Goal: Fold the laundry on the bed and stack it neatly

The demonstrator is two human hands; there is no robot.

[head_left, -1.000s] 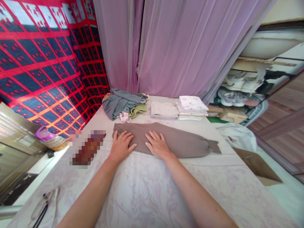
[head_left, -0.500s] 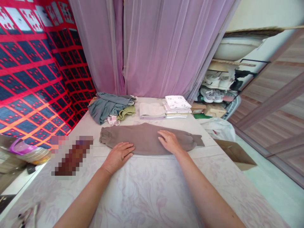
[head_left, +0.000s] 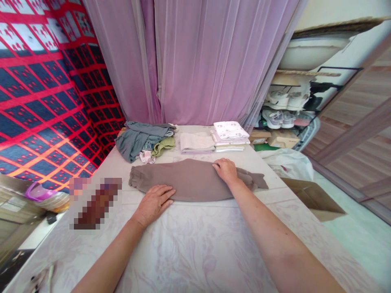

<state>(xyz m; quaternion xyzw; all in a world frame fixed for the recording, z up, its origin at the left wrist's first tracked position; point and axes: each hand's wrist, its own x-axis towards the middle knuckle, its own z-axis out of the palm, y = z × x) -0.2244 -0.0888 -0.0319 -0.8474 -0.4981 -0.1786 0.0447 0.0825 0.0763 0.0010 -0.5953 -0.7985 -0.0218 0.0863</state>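
Brown sweatpants [head_left: 186, 179] lie folded lengthwise across the table, the gathered waistband at the left and the ribbed cuffs at the right. My left hand [head_left: 155, 201] rests open on their near edge, left of the middle, fingers lying flat on the cloth. Further right, my right hand [head_left: 226, 170] lies on the upper side of the legs near the far edge. Its fingers are slightly bent and apart from the thumb, and no cloth shows gripped in them.
Behind the sweatpants are a heap of grey-green clothes [head_left: 140, 138], a folded pale cloth [head_left: 197, 143] and a stack of folded white cloths [head_left: 230, 132]. A blurred-out item [head_left: 97, 205] lies at the left. An open cardboard box [head_left: 314, 195] stands right of the table.
My right hand has slid right and slightly away from me along the sweatpants, its fingers now more bent. The left hand stays in place on the near edge. The view has shifted slightly.
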